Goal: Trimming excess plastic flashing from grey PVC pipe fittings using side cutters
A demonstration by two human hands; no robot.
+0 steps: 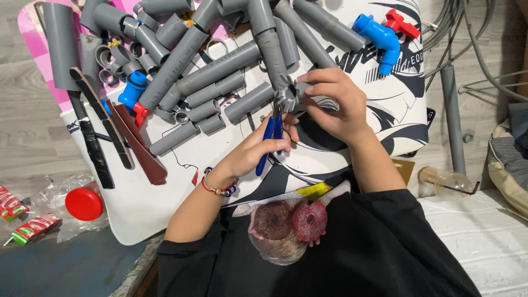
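Nearest the camera, against the person's dark shirt, a clear bag (278,234) holds two round reddish fruits. To the left on the blue floor lie a red lid (83,204) in crumpled plastic and small red-and-green cartons (34,229), well apart from the work.

Above that, the white printed board (148,206) serves as the work surface; its near-left corner is bare and gives the most open room, while its near edge passes just under the forearms.

The left hand (258,148), with a beaded bracelet at the wrist, is closed round the blue handles of a pair of pliers (271,137), whose tip points up to the pipe fitting. The right hand (333,107) curls over from the right, fingers pinched shut on the grey pipe fitting (287,96) at the end of a grey pipe (269,41) that runs away to the far edge.

Left of the hands, short and long grey pipe pieces (206,88) crowd the board, touching and overlapping, leaving little free space there. Dark flat strips (104,126) and a brown one lie along the left edge, beside a blue and red valve (133,93). At the far right, a blue elbow tap with a red handle (385,33) rests near the board's corner. Beyond the right edge stand a grey post (454,121) and loose cables.
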